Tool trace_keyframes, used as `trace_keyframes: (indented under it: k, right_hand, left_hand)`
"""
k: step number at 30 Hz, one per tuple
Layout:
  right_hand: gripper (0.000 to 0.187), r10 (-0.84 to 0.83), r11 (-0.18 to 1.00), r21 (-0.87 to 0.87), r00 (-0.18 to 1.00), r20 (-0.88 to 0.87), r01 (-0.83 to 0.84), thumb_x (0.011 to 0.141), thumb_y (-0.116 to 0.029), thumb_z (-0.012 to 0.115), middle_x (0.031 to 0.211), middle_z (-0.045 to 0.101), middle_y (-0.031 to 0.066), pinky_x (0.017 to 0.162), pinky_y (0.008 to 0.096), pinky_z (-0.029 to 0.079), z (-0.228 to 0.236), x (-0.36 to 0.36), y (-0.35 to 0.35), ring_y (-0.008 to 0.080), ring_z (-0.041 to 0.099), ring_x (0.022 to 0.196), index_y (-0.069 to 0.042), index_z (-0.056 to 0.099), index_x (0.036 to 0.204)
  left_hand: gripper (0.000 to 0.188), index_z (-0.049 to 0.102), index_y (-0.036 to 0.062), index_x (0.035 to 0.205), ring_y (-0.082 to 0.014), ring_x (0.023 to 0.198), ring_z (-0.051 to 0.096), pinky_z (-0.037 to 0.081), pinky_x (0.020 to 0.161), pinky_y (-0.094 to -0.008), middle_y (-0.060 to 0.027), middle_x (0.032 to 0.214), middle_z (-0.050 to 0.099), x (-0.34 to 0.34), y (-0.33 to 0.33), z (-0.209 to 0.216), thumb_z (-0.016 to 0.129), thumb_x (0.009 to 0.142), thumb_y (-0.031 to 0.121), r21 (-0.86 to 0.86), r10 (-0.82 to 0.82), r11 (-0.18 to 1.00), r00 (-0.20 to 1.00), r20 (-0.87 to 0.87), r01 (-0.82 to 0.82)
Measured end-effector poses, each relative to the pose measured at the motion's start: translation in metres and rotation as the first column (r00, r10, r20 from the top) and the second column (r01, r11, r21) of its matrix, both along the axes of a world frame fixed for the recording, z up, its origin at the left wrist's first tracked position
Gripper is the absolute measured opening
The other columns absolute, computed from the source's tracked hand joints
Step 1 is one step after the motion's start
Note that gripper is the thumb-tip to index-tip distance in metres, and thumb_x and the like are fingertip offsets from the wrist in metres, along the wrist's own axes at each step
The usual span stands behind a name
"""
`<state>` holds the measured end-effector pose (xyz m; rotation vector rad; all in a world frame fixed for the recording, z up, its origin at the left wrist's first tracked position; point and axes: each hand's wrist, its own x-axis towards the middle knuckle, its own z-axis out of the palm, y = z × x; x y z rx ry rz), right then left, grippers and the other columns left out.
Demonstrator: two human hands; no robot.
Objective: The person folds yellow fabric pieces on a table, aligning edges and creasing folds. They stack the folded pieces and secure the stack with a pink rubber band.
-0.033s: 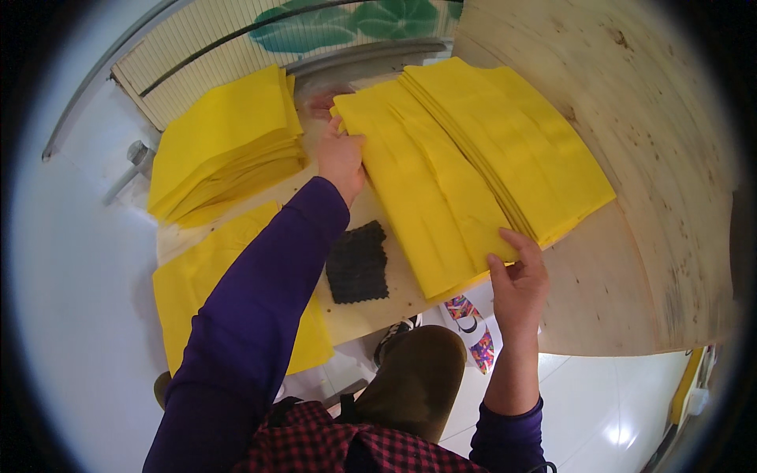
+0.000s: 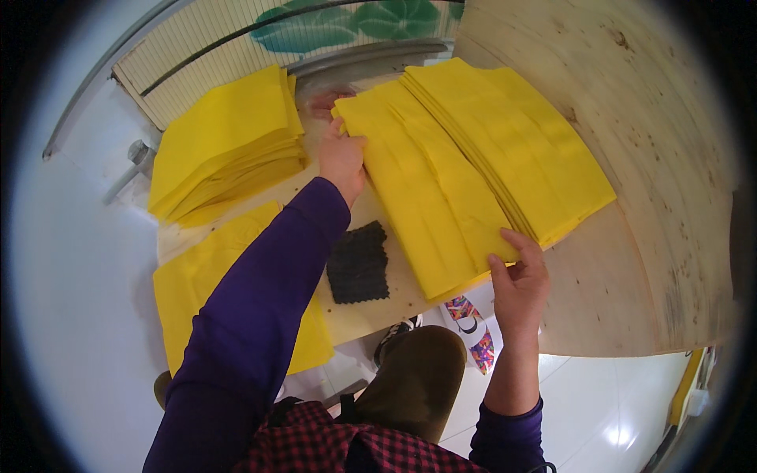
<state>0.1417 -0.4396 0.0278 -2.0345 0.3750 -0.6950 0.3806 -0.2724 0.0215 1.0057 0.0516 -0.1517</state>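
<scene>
A folded yellow cloth sheet [image 2: 418, 189] lies on the wooden table, slanting from far left to near right. At its far left edge my left hand [image 2: 344, 162] is closed, with fingers partly hidden by the cloth. My right hand [image 2: 520, 280] pinches the near right corner between thumb and fingers. Against its right side rests a layered stack of yellow cloth [image 2: 516, 142], its edges fanned. A small dark cloth patch with zigzag edges [image 2: 357, 264] lies to the left of the folded sheet, below my left hand.
A thick pile of yellow cloth [image 2: 225, 138] stands at the far left. Nearer, another yellow piece [image 2: 213, 260] hangs over the table's edge, partly behind my left sleeve. A pale wooden board [image 2: 631, 181] spreads on the right. A slatted panel with green leaves [image 2: 315, 31] borders the back.
</scene>
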Motion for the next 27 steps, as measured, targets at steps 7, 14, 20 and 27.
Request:
trace_keyframes:
  k: [7, 14, 20, 27]
  right_hand:
    - [0.037, -0.009, 0.999, -0.036, 1.0, -0.01, 0.009, 0.081, 0.01, 0.063, 0.115, 0.058, 0.0067, 0.066, 0.0224, 0.049, -0.001, 0.001, -0.001, 0.0103, 0.059, 0.083, -0.003, 0.061, 0.115]
    - [0.035, -0.009, 1.0, -0.024, 1.0, 0.021, 0.009, 0.08, 0.008, 0.064, 0.116, 0.059, 0.0085, 0.067, 0.0233, 0.05, -0.003, 0.002, -0.002, 0.0129, 0.06, 0.085, -0.004, 0.063, 0.113]
    - [0.037, -0.014, 1.0, -0.024, 1.0, 0.005, 0.014, 0.08, 0.004, 0.066, 0.121, 0.059, 0.0114, 0.068, 0.0257, 0.053, -0.003, 0.002, -0.001, 0.0177, 0.062, 0.088, -0.005, 0.062, 0.115]
    - [0.045, -0.077, 0.995, -0.065, 0.996, 0.052, 0.08, 0.088, -0.02, 0.066, 0.133, 0.052, 0.0149, 0.075, 0.0289, 0.052, -0.011, -0.021, 0.005, 0.0208, 0.061, 0.095, -0.007, 0.054, 0.129]
  left_hand:
    - [0.053, 0.045, 0.0023, 0.131, -0.0257, 0.108, 0.058, 0.049, 0.089, -0.0347, -0.0107, 0.122, 0.058, 0.005, -0.001, -0.009, 0.04, 0.082, -0.017, -0.048, 0.05, 0.998, 0.991, 0.126, -0.044]
    - [0.055, 0.045, 0.0015, 0.133, -0.0242, 0.107, 0.059, 0.049, 0.087, -0.0313, -0.0108, 0.121, 0.059, 0.001, 0.004, -0.009, 0.039, 0.082, -0.018, 0.0, 0.063, 0.998, 0.995, 0.077, -0.063]
    - [0.063, 0.031, 0.0049, 0.146, -0.0225, 0.106, 0.059, 0.05, 0.086, -0.0306, -0.0114, 0.128, 0.055, -0.002, 0.005, -0.011, 0.044, 0.087, -0.013, 0.116, 0.053, 0.991, 0.994, 0.099, -0.064]
    - [0.062, 0.015, 0.0083, 0.152, -0.0221, 0.118, 0.052, 0.043, 0.097, -0.0326, -0.0116, 0.136, 0.05, -0.012, 0.008, -0.019, 0.047, 0.099, 0.014, 0.096, -0.007, 0.995, 0.996, 0.086, -0.002]
